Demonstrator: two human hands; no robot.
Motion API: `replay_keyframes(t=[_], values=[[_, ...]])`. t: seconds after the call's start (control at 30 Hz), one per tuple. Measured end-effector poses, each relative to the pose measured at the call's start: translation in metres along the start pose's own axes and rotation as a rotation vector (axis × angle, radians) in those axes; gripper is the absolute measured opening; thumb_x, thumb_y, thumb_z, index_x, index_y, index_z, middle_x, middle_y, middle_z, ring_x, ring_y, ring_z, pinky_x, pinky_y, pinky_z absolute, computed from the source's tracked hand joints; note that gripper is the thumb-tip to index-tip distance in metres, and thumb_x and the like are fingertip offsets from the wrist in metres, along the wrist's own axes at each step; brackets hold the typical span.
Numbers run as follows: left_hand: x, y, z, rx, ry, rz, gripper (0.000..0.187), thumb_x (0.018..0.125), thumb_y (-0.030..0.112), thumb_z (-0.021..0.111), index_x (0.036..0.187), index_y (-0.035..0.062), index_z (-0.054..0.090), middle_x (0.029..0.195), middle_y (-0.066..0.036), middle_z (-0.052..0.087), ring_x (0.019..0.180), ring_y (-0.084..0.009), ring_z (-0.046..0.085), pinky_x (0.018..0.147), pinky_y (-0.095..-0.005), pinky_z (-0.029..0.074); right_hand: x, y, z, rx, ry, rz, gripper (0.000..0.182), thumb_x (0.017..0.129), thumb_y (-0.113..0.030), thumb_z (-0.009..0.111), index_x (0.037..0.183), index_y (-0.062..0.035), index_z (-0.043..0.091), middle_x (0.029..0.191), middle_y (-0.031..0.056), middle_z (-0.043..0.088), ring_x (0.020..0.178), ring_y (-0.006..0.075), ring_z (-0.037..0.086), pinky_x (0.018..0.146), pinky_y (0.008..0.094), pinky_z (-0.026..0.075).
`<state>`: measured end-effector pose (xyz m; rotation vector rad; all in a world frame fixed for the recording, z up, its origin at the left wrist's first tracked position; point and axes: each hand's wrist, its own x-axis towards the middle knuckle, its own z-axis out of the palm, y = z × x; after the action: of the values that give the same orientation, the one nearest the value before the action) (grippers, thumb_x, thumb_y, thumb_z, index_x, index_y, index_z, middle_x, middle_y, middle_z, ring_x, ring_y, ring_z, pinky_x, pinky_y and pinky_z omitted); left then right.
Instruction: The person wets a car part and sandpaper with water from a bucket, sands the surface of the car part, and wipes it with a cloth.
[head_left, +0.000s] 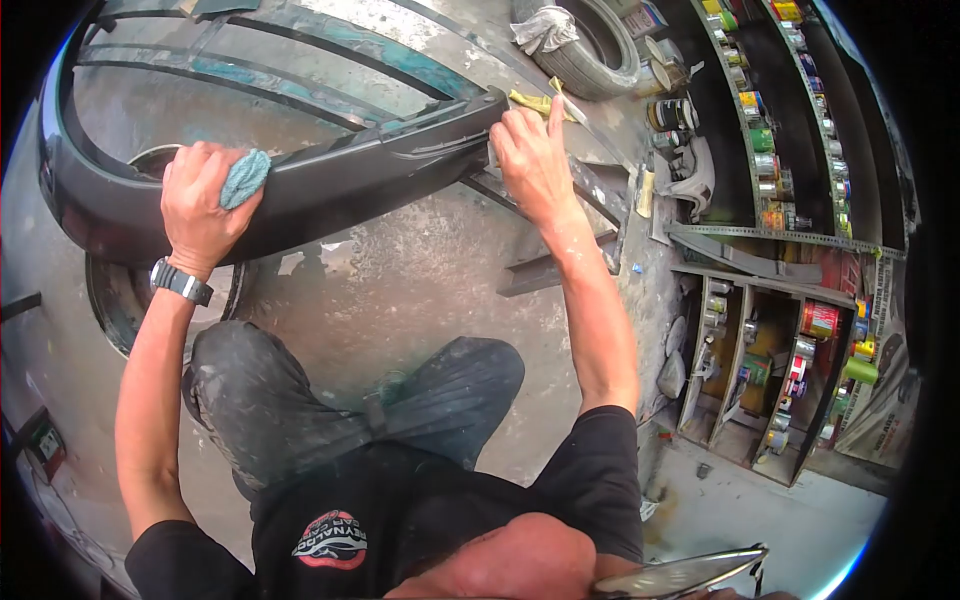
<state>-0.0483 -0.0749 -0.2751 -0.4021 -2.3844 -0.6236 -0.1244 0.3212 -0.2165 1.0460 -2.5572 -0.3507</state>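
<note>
A dark grey car bumper (335, 190) curves across the upper left, its narrow end toward the right. My left hand (203, 195) is closed over its upper edge, with a crumpled teal cloth (246, 178) bunched beside the fingers. At the bumper's right end, my right hand (532, 165) has its fingers curled against the surface and the thumb side raised. A small pale edge shows under those fingers; what it belongs to is hidden.
Under the bumper are a paint-stained metal rack (345, 40) and a round rim (110, 300). A tire (605, 60) with a white rag (545, 28) lies at the top. Shelves of cans (765, 165) line the right side. Yellowish paper (535, 102) lies near my right hand.
</note>
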Motion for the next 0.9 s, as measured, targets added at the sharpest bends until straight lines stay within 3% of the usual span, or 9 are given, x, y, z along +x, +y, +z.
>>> replay_keyframes(t=[0.17, 0.27, 0.4, 0.53, 0.57, 0.73, 0.83, 0.9], values=[[0.0, -0.002, -0.001, -0.022, -0.009, -0.009, 0.028, 0.072, 0.019, 0.083, 0.096, 0.0109, 0.071, 0.094, -0.007, 0.064, 0.088, -0.0295, 0.06, 0.077, -0.0411, 0.045, -0.008, 0.001, 0.003, 0.107, 0.045, 0.009, 0.021, 0.084, -0.003, 0.063, 0.105, -0.0019, 0.065, 0.111, 0.0117, 0.058, 0.122, 0.0298, 0.059, 0.122, 0.0713, 0.021], [-0.002, -0.003, -0.002, -0.02, -0.041, -0.031, 0.03, 0.072, 0.016, 0.082, 0.099, 0.0089, 0.07, 0.096, -0.009, 0.065, 0.09, -0.0311, 0.061, 0.08, -0.0419, 0.047, 0.003, -0.012, 0.002, -0.045, 0.018, -0.041, 0.018, 0.084, -0.01, 0.065, 0.101, -0.0029, 0.067, 0.106, 0.0099, 0.057, 0.122, 0.0303, 0.057, 0.12, 0.0734, 0.024], [0.002, 0.0, -0.002, -0.019, 0.012, 0.001, 0.028, 0.07, 0.016, 0.083, 0.095, 0.0106, 0.071, 0.093, -0.007, 0.064, 0.088, -0.0292, 0.06, 0.077, -0.0408, 0.045, 0.022, -0.071, -0.016, 0.182, 0.038, -0.141, 0.022, 0.082, -0.007, 0.065, 0.103, -0.0008, 0.064, 0.109, 0.013, 0.06, 0.122, 0.0313, 0.06, 0.12, 0.0709, 0.028], [-0.001, -0.002, -0.002, -0.04, -0.008, -0.019, 0.03, 0.07, 0.015, 0.083, 0.097, 0.01, 0.07, 0.094, -0.007, 0.064, 0.089, -0.0298, 0.06, 0.079, -0.0411, 0.046, 0.006, -0.024, -0.001, 0.147, 0.079, 0.035, 0.022, 0.079, -0.002, 0.067, 0.101, -0.0008, 0.065, 0.108, 0.0109, 0.061, 0.119, 0.0325, 0.061, 0.118, 0.071, 0.032], [-0.002, -0.003, -0.002, -0.04, -0.028, -0.033, 0.031, 0.07, 0.014, 0.083, 0.098, 0.0091, 0.07, 0.096, -0.008, 0.065, 0.09, -0.0306, 0.06, 0.08, -0.0416, 0.046, 0.004, -0.021, -0.002, 0.127, 0.106, 0.04, 0.014, 0.082, -0.01, 0.066, 0.095, -0.0043, 0.066, 0.101, 0.0095, 0.059, 0.114, 0.03, 0.061, 0.112, 0.0751, 0.036], [-0.001, -0.002, -0.003, -0.027, -0.04, -0.021, 0.03, 0.071, 0.014, 0.083, 0.098, 0.0086, 0.069, 0.096, -0.008, 0.065, 0.091, -0.0315, 0.061, 0.081, -0.0419, 0.046, 0.03, -0.089, -0.02, 0.25, 0.105, -0.098, 0.013, 0.081, -0.008, 0.066, 0.094, -0.0044, 0.067, 0.099, 0.0084, 0.058, 0.111, 0.0278, 0.061, 0.114, 0.073, 0.036], [-0.002, -0.003, -0.004, -0.042, -0.055, -0.034, 0.031, 0.072, 0.014, 0.083, 0.099, 0.0087, 0.07, 0.096, -0.009, 0.065, 0.091, -0.0314, 0.061, 0.081, -0.0416, 0.047, 0.011, -0.05, 0.0, 0.23, 0.166, -0.042, 0.018, 0.08, -0.007, 0.068, 0.097, -0.0041, 0.066, 0.102, 0.0108, 0.061, 0.118, 0.0315, 0.06, 0.113, 0.0716, 0.037], [-0.002, -0.002, -0.003, -0.063, -0.043, -0.044, 0.031, 0.072, 0.015, 0.083, 0.099, 0.0087, 0.07, 0.096, -0.009, 0.065, 0.091, -0.0312, 0.061, 0.081, -0.0415, 0.047, 0.01, -0.037, 0.0, 0.134, 0.114, 0.032, 0.017, 0.079, -0.007, 0.069, 0.096, -0.0034, 0.066, 0.098, 0.0112, 0.059, 0.114, 0.0318, 0.061, 0.114, 0.0719, 0.035]])
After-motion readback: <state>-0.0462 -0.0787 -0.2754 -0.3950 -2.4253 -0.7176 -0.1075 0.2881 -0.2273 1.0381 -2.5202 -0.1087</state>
